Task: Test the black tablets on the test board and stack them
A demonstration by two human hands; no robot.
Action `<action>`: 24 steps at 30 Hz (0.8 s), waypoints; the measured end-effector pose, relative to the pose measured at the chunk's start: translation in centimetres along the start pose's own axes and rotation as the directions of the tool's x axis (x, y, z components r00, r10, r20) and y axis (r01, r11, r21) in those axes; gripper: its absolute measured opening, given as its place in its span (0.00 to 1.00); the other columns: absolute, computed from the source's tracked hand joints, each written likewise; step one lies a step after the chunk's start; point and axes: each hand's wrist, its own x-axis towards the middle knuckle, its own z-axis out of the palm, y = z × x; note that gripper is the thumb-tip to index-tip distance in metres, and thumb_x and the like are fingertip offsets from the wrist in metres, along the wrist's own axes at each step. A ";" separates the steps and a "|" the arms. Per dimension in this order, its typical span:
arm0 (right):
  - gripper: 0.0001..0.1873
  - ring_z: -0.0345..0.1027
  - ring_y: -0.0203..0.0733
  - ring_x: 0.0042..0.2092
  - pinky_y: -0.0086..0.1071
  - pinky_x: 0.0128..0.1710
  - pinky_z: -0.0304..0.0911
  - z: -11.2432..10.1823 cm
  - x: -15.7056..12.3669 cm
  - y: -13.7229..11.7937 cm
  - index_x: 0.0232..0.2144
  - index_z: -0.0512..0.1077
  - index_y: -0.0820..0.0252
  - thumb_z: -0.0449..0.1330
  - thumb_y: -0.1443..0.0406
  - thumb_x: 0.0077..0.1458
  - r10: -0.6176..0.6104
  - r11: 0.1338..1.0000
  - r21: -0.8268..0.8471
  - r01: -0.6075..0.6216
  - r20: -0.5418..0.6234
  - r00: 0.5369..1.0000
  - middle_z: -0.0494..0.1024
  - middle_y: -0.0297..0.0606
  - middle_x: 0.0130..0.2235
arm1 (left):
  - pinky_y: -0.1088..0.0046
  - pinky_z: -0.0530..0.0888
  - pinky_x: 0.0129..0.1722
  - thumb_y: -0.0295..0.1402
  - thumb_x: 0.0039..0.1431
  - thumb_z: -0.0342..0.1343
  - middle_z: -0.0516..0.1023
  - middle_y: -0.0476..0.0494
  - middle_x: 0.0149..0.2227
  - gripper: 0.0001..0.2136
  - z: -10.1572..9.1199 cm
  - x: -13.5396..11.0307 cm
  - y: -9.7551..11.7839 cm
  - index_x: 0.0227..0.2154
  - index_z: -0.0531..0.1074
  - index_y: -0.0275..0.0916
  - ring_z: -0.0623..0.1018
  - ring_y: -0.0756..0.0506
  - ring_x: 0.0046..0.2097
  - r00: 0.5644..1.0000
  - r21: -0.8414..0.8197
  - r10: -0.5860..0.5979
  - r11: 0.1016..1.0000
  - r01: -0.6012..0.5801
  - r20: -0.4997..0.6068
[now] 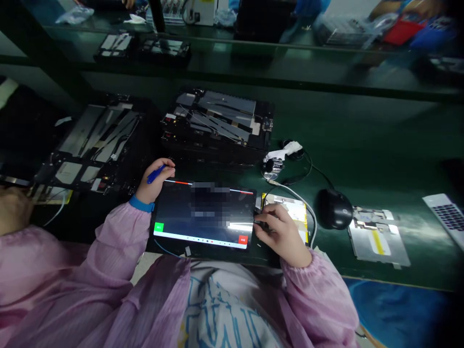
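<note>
A tablet (203, 212) with a lit screen lies in front of me, showing a green button at lower left and a red one at lower right. My left hand (155, 180) is at its upper left corner, closed around a slim blue pen-like tool (155, 174). At the right edge of the tablet, my right hand (281, 229) pinches a small black plug (260, 218), partly covered by the fingers. Just behind that hand lies a flat battery pack (295, 209) with yellow edges, with a grey cable (312, 217) curving over it.
Stacks of opened device bodies (217, 116) stand behind the tablet, with another stack (97, 140) at left. Right of me are a black round device (335, 209), a metal-backed part (379, 244) and a keyboard (447, 215). A neighbour's hand (14, 208) is at far left.
</note>
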 end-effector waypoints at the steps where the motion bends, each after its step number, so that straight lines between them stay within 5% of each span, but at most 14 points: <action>1: 0.05 0.68 0.44 0.40 0.38 0.36 0.69 0.0 0.2 -0.1 0.34 0.70 0.55 0.57 0.70 0.56 -0.008 1.000 0.000 0.008 0.010 1.000 0.67 0.39 0.37 | 0.73 0.61 0.27 0.35 0.43 0.61 0.68 0.51 0.23 0.12 0.0 0.0 0.0 0.31 0.70 0.38 0.67 0.49 0.26 1.000 0.003 0.001 1.000 -0.001 -0.001; 10: 0.06 0.68 0.41 0.37 0.35 0.34 0.69 -0.1 0.9 -0.2 0.34 0.67 0.56 0.56 0.72 0.54 -0.025 0.997 0.074 0.020 0.076 0.997 0.69 0.38 0.36 | 0.74 0.62 0.28 0.33 0.43 0.60 0.69 0.52 0.24 0.10 0.0 0.0 -0.1 0.31 0.70 0.38 0.68 0.50 0.27 1.000 0.009 -0.006 1.000 0.006 0.008; 14: 0.05 0.70 0.44 0.41 0.38 0.37 0.70 -0.2 0.2 0.3 0.37 0.69 0.56 0.59 0.68 0.56 0.038 0.999 0.029 -0.038 -0.001 0.999 0.70 0.41 0.39 | 0.73 0.62 0.28 0.33 0.43 0.60 0.68 0.52 0.24 0.10 0.0 0.0 0.0 0.30 0.70 0.38 0.68 0.50 0.27 1.000 0.015 -0.002 1.000 0.003 -0.009; 18: 0.08 0.72 0.41 0.32 0.35 0.31 0.71 -0.1 -0.7 0.7 0.39 0.70 0.56 0.62 0.63 0.56 0.169 0.985 0.041 -0.167 -0.046 0.985 0.73 0.36 0.32 | 0.74 0.62 0.28 0.33 0.43 0.60 0.68 0.53 0.23 0.09 -0.1 0.1 -0.1 0.30 0.70 0.38 0.67 0.50 0.27 1.000 0.018 0.000 1.000 0.000 -0.018; 24: 0.02 0.76 0.42 0.34 0.34 0.32 0.72 0.3 -0.9 0.6 0.33 0.71 0.57 0.61 0.65 0.58 0.180 0.981 0.086 -0.172 -0.099 0.979 0.79 0.37 0.31 | 0.74 0.62 0.28 0.31 0.44 0.60 0.68 0.52 0.23 0.08 0.0 0.5 -0.4 0.30 0.70 0.39 0.68 0.50 0.27 0.999 0.028 0.012 1.000 -0.010 -0.044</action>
